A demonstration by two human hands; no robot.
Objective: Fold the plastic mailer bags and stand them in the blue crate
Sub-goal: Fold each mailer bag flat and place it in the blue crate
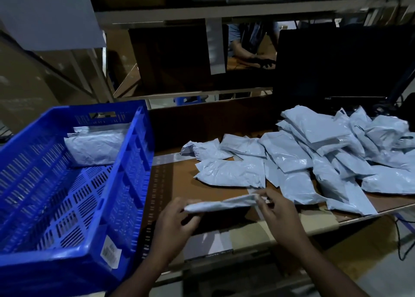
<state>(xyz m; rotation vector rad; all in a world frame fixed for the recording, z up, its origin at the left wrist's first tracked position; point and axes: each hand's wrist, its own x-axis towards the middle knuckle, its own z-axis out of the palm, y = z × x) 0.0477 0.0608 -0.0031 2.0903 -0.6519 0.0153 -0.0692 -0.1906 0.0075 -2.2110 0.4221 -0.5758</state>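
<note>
You are mid-fold: your left hand [177,216] and right hand [277,209] each pinch an end of one mailer bag [221,203], held edge-on just above the table [258,229]. Next, carry it left and stand it in the blue crate [125,162] beside the stood bags [94,147]. The unfolded pile [314,155] waits beyond.

Only one brand reads — "DELL", in small pale letters on the lower bezel of the dark monitor [336,67], well beyond the right hand [277,211]. A white barcode sticker [110,253] sits on the blue crate [74,260] just left of the left hand [174,219] — its print too blurred to read.
</note>
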